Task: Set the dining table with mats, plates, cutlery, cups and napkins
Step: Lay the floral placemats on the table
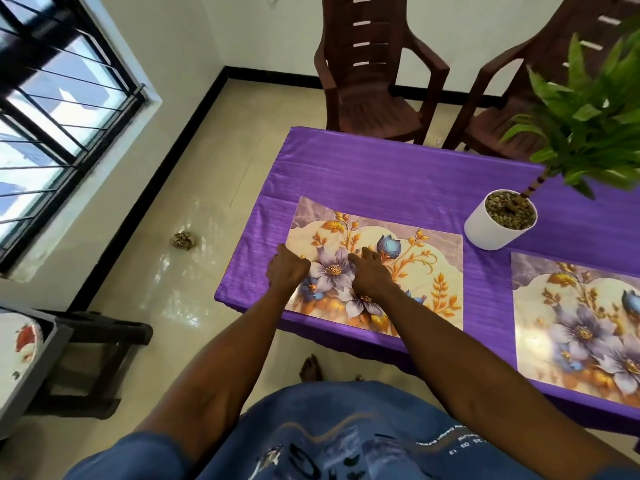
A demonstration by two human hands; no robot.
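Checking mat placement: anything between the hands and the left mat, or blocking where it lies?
Nothing visible. Both the left hand and right hand rest directly on the left mat, which lies flat on the tablecloth. The pot stands just off its far right corner, clear of it.

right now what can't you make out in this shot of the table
Head view only:
- Second mat: cut off by the right edge.
- Plate on the side stand: cut off by the left edge.
- Left mat: partly hidden under the left hand and right hand.
- Cutlery, cups, napkins: none in view.
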